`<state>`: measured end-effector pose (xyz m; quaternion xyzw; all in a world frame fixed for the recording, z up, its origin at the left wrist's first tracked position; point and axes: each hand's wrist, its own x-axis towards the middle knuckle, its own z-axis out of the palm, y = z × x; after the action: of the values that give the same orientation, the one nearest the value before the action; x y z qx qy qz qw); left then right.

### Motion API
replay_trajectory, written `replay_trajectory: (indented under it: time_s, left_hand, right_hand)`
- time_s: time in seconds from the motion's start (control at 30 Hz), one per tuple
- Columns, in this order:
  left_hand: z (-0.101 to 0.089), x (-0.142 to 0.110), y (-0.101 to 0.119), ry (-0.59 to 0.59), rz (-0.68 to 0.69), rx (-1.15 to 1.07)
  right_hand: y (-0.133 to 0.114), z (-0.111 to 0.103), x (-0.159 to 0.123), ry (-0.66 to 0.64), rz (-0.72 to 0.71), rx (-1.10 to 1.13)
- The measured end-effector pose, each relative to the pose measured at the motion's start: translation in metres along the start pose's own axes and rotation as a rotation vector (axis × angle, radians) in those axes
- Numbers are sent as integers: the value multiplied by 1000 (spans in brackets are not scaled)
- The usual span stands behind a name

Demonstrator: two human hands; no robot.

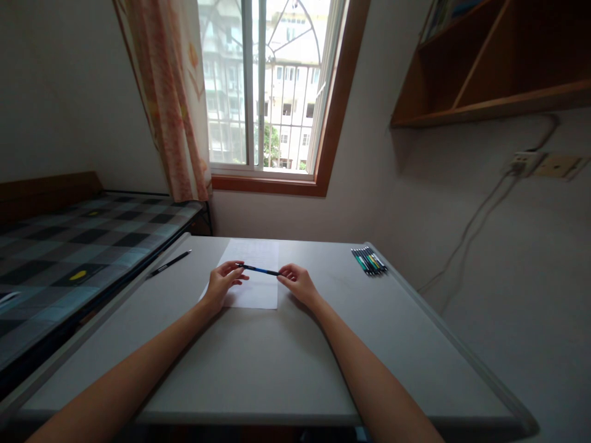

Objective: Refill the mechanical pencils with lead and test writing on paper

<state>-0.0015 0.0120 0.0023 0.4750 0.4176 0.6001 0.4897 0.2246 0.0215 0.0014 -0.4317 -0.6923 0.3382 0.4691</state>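
The table [258,369] has a pale, smooth top with a raised rim along its left and right sides. A white sheet [253,298] lies flat near the middle of the far edge. At left, a black pen [170,264] lies aslant, its near end close to the rim. Near the far right corner, a row of dark pens [369,261] with green and yellow patches lies side by side.

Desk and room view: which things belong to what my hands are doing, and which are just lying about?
Likely belong:
held pen, between left hand and right hand
paper beneath
pen row
lone pen

Probably just about:
checked mattress
curtain
wall shelf
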Motion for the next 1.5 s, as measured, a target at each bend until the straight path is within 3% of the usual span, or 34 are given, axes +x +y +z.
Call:
replay_trajectory:
  time_s: [0.93,1.0,1.23,1.4,1.5]
  left_hand:
    - [0,2,-3,-1,-2,13]
    - [0,2,-2,-13,-16,6]
    - [8,-5,3,-85,21,41]
    - [13,-12,5,-209,85,140]
    - [14,-14,6,-245,98,187]
  right_hand:
    - [-2,0,-2,-27,-11,-99]
    - [-4,0,-3,-39,-56,-191]
    - [-28,4,-13,85,-415,-775]
    - [-41,13,-18,-5,-553,-859]
    - [-43,14,-19,19,-550,-852]
